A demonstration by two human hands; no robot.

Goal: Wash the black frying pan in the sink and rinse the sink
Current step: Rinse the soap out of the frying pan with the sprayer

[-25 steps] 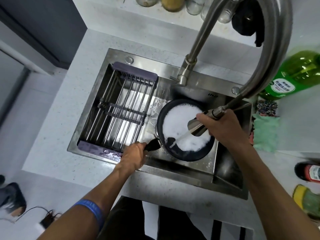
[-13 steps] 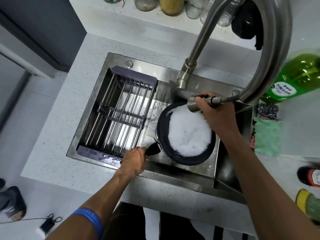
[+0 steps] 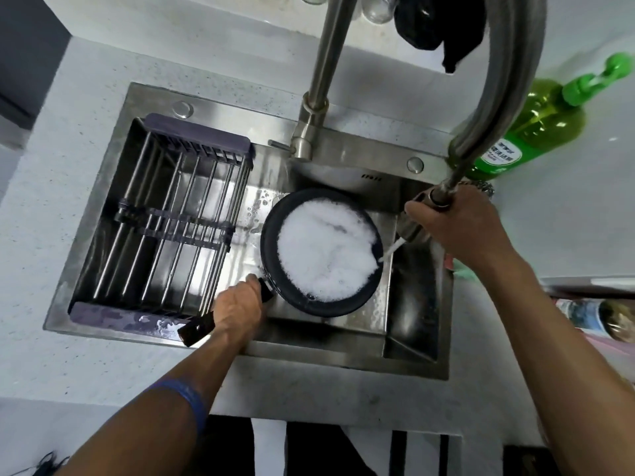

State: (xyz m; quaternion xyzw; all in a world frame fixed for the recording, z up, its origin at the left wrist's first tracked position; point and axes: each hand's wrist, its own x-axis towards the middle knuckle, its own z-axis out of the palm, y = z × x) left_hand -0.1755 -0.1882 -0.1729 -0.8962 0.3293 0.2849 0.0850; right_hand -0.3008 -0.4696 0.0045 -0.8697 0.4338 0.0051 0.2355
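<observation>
The black frying pan [image 3: 316,304] sits low in the steel sink [image 3: 330,345], filled with white foam. My left hand [image 3: 237,307] grips its black handle, whose end sticks out toward the front rim. My right hand [image 3: 457,225] holds the pull-out spray head [image 3: 409,228] on its hose, just right of the pan. A thin stream of water [image 3: 390,251] runs from the head onto the pan's right rim.
A metal drying rack [image 3: 171,228] fills the sink's left half. The tall faucet [image 3: 330,63] arches overhead. A green dish soap bottle [image 3: 536,128] stands at the right, with a scourer and green cloth partly hidden behind my right hand. Bottles lie at the far right.
My right hand swung the spray head from the pan's back rim out to its right side, and water now hits the right rim. My left hand kept its hold on the handle.
</observation>
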